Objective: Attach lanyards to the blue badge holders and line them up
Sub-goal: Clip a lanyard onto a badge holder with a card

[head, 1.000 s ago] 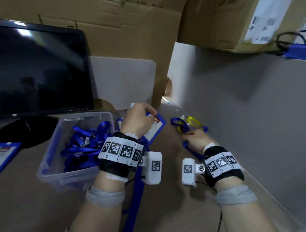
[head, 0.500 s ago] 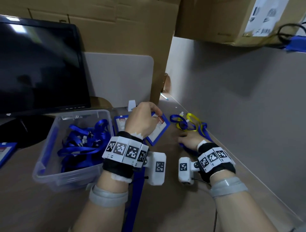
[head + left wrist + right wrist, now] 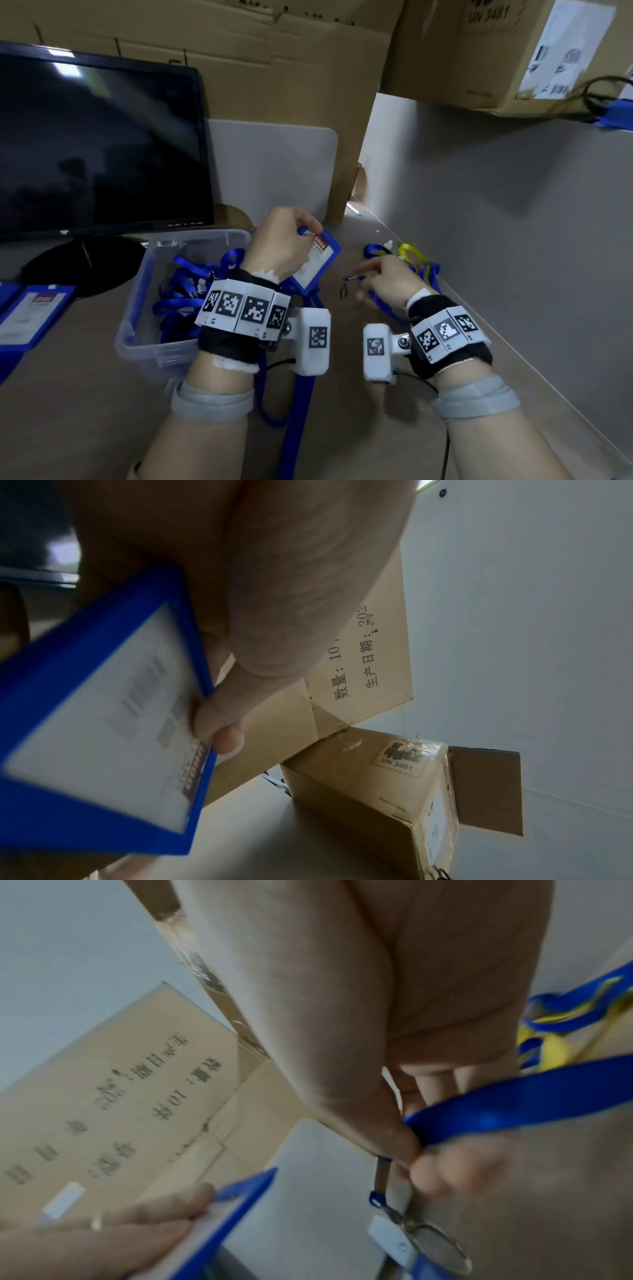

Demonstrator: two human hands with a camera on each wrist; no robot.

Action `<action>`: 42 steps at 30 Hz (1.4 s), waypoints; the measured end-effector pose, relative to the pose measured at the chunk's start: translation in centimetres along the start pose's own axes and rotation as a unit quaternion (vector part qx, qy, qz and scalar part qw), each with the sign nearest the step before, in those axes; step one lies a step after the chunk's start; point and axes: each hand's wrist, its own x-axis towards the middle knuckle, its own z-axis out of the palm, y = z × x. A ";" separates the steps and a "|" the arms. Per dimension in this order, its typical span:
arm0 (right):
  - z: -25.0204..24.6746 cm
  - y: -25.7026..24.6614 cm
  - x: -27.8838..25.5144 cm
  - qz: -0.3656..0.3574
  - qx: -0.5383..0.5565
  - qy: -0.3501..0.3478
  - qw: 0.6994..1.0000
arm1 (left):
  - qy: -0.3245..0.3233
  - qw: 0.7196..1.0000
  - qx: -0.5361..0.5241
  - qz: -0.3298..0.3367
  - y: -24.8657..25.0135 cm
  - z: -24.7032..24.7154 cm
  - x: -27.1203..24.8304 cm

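Observation:
My left hand [image 3: 306, 229] holds a blue badge holder [image 3: 318, 262] by its top edge, tilted above the desk. In the left wrist view the thumb [image 3: 222, 737] presses on the holder's [image 3: 103, 723] white card face. To its right, my right hand [image 3: 364, 278] pinches a blue lanyard [image 3: 514, 1107] just behind its metal clip [image 3: 346, 287]. The clip [image 3: 435, 1240] dangles free, a short gap from the holder's [image 3: 226, 1213] edge. The lanyard's strap trails back under my right wrist.
A clear plastic bin [image 3: 137, 308] with several blue lanyards stands left of my hands. A dark monitor [image 3: 102, 144] is behind it. More badge holders [image 3: 30, 311] lie at far left. Blue and yellow lanyards [image 3: 411, 257] lie by the grey partition [image 3: 513, 222]. Cardboard boxes [image 3: 291, 68] stand behind.
My right hand has risen off the desk with the lanyard's clip end and moved left toward the badge holder. The left hand kept its hold on the holder and lifted slightly.

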 end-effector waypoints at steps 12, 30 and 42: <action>7.2 -13.8 -2.3 -0.273 0.109 -0.045 0.955 | 0.075 0.996 -0.004 -0.052 -5.2 -10.9 -3.7; 11.9 -15.0 -1.6 -0.327 0.065 -0.105 0.937 | 0.048 0.996 -0.052 -0.046 -8.8 -14.7 -3.9; 12.3 -15.6 -2.3 -0.337 0.107 -0.104 0.930 | 0.070 0.994 -0.059 -0.056 -9.1 -15.0 -3.4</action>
